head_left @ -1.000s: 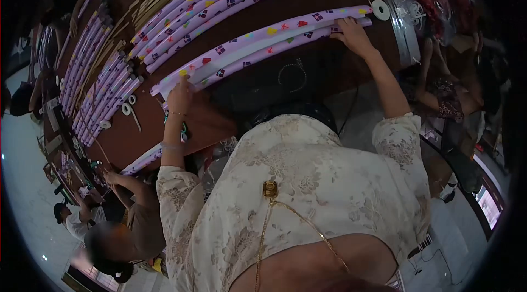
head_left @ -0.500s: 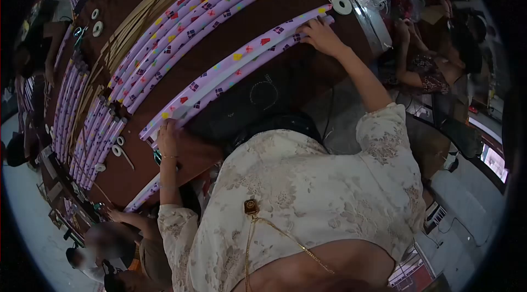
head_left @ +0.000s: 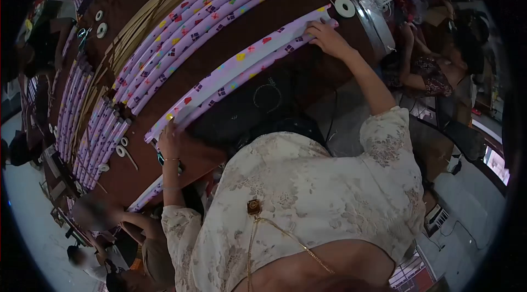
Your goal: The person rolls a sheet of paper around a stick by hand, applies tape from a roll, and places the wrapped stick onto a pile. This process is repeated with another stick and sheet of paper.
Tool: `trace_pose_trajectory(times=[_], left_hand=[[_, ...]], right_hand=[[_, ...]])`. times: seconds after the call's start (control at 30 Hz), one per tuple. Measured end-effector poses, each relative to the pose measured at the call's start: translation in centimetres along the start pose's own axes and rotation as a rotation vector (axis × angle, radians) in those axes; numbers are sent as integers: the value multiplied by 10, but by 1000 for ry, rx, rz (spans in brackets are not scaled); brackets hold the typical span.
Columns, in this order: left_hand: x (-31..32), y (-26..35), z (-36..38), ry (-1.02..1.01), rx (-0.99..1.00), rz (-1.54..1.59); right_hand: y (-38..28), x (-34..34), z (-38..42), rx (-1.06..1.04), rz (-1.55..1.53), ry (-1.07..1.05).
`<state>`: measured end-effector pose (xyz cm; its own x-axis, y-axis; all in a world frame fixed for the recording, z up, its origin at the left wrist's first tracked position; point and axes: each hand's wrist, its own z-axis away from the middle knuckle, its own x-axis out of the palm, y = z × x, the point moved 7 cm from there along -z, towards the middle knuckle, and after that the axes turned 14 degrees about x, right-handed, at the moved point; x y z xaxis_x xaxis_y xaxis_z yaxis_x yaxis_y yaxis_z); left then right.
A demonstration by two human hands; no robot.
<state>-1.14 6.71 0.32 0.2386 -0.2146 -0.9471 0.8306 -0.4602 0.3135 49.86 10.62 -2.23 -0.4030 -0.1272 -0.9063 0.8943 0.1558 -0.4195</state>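
Note:
A long purple printed sheet (head_left: 240, 59), partly rolled, lies across the brown table before me. A pale band runs along it, between the printed upper part and a lower rolled edge. My left hand (head_left: 168, 137) is closed on its near left end, a bracelet at the wrist. At the far right end my right hand (head_left: 328, 39) has its fingers bent over the edge, gripping it; the fingertips are partly hidden. Scissors (head_left: 160, 159) with teal handles lie beside my left hand, partly covered.
Long printed rolls (head_left: 189, 34) and brown strips (head_left: 132, 37) lie beyond the sheet. Shorter rolls (head_left: 99, 141) are stacked at left. A white tape roll (head_left: 345, 7) lies at the right, others (head_left: 121, 150) at left. Co-workers (head_left: 151, 256) sit at lower left and right (head_left: 433, 67).
The pale band on the sheet looks wider, mostly near the right end. My right hand has shifted slightly right and down along with the sheet's edge. My left hand stays at the left end.

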Motion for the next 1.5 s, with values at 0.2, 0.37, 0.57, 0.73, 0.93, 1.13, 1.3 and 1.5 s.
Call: trace_pose_trajectory(times=[0.2,0.37,0.57,0.73,0.93,1.13,1.3,1.5], left_hand=[[10,-11,11,98,153,-198],[6,-3,7,46,110,-54],[5,-1,20,32,34,-40],[1,12,19,147,142,-189],[10,3,18,110,91,-45],[16,-11,24,68,-7,-53],[13,0,25,67,69,-103],[8,-2,20,132,49,18]], right_hand=[[-5,-12,1,123,171,13],[2,-9,-3,114,103,33],[4,-7,4,94,43,-123],[1,-7,16,54,206,-6],[-7,-13,17,131,171,12],[-3,-12,16,146,90,112],[6,-2,13,117,178,113],[4,1,18,178,183,87]])
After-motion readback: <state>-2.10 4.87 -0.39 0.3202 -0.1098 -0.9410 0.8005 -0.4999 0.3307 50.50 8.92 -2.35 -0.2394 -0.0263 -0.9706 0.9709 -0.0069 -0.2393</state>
